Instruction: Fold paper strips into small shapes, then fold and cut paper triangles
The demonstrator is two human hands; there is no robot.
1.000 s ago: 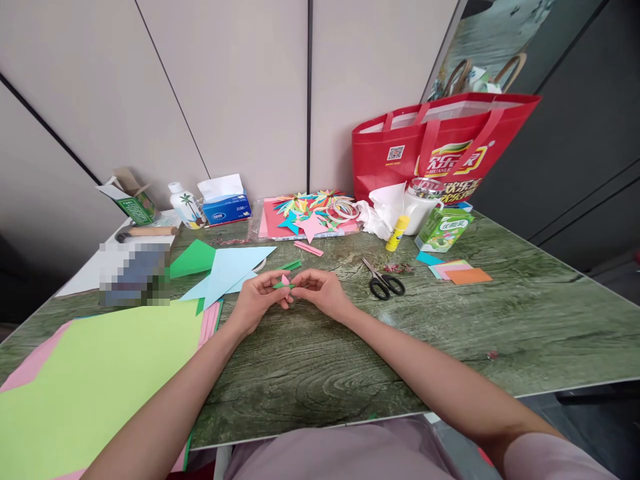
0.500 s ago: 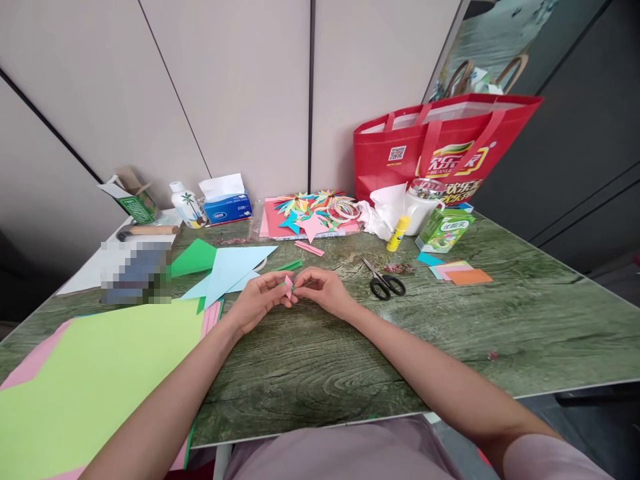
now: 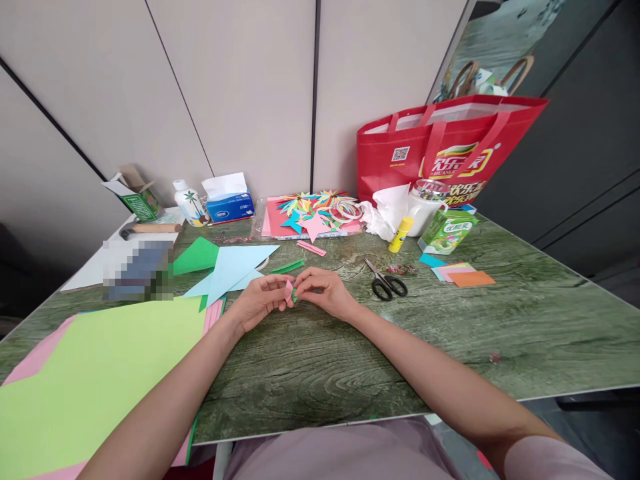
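Between my two hands, above the middle of the table, is a small folded paper piece, pink with a green part. My left hand pinches its pink side between thumb and fingers. Fingertips of my right hand close on the green part at its right edge. The fingers hide much of the piece. Just beyond my hands lie folded green paper strips and pink paper strips. Black-handled scissors rest to the right of my right hand.
Light blue paper and green paper lie left, with large lime sheets nearer me. At the back stand a tissue box, folded paper stars, a glue stick, a drink carton and a red bag. Small coloured papers lie right.
The pink and green piece has turned slightly between my fingers, and more of its green part shows. My hands stay in nearly the same place; the view has shifted a little.
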